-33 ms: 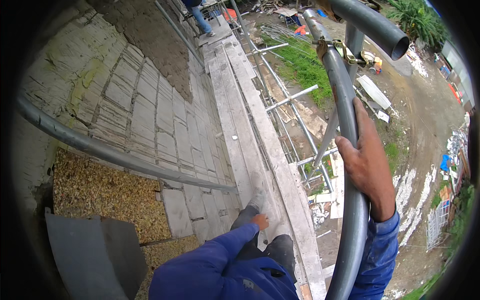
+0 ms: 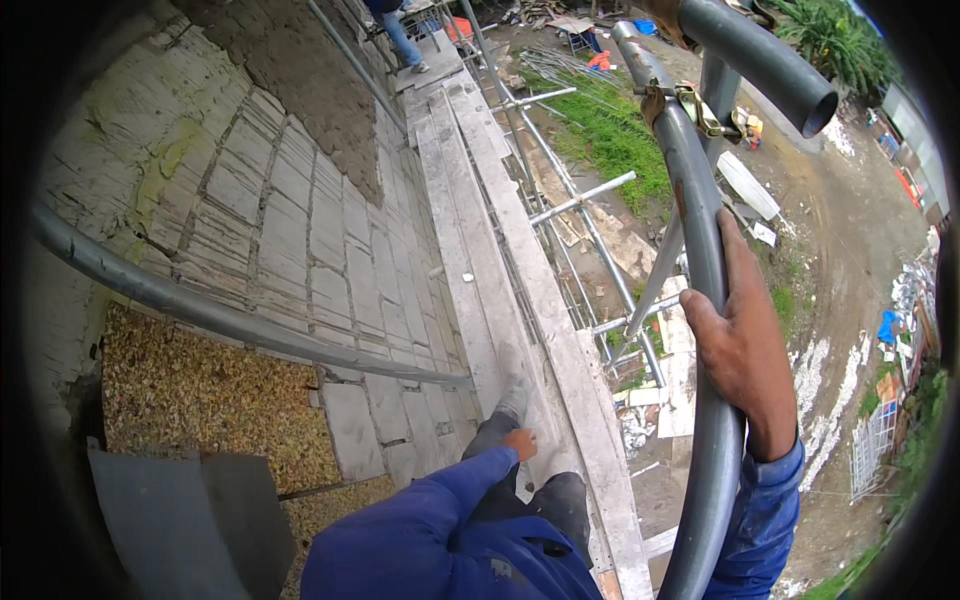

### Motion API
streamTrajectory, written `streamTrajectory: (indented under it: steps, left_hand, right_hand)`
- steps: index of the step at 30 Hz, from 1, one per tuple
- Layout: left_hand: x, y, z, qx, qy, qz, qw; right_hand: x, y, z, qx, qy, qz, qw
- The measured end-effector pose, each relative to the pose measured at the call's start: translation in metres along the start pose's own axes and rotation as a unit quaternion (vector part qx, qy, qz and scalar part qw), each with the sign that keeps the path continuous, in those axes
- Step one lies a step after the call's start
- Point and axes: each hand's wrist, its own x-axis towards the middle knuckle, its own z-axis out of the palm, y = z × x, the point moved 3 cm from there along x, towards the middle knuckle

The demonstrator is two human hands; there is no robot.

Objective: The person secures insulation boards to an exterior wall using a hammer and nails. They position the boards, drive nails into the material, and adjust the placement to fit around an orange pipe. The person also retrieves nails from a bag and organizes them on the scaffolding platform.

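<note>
My right hand (image 2: pixel 745 345) rests around a thick grey metal scaffold pipe (image 2: pixel 700 250), which curves from the lower edge up to the right. Its thumb lies across the pipe, and the fingers run along the outer side. Above that hand, a metal clamp (image 2: pixel 700 110) joins the pipe to other tubes. My left hand (image 2: pixel 520 443) hangs low beside my leg, over the plank walkway (image 2: pixel 540 330). Its fingers are mostly hidden, and no object shows in it. Both my boots stand on the planks.
Left of the planks rises a block wall (image 2: pixel 285 210), partly plastered, crossed by another pipe (image 2: pixel 240 315). A grey sheet (image 2: pixel 180 510) sits at lower left. Far ahead, another person (image 2: pixel 405 40) stands on the walkway. Scaffold tubes (image 2: pixel 580 200) drop toward the ground at right.
The near pipe, its clamp and my right hand appear slightly lower and farther right. My left hand looks unmoved.
</note>
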Motion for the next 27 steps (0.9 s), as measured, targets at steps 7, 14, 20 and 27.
streamTrajectory:
  steps: [7, 14, 20, 27]
  left_hand:
    - [0.116, -0.034, -0.127, -0.066, 0.005, -0.037, 0.997]
    - [0.158, -0.180, -0.308, -0.105, 0.057, -0.162, 0.979]
    - [0.133, -0.260, -0.413, 0.372, -0.138, -0.007, 0.918]
    - [0.161, -0.260, -0.438, 0.304, -0.157, 0.024, 0.940]
  right_hand:
    - [0.020, -0.023, 0.005, -0.008, -0.054, 0.141, 0.988]
    - [0.050, -0.043, 0.009, -0.005, -0.085, 0.348, 0.934]
    - [0.074, -0.083, 0.037, -0.154, 0.042, 0.397, 0.904]
    - [0.125, -0.099, 0.103, -0.363, 0.191, 0.305, 0.859]
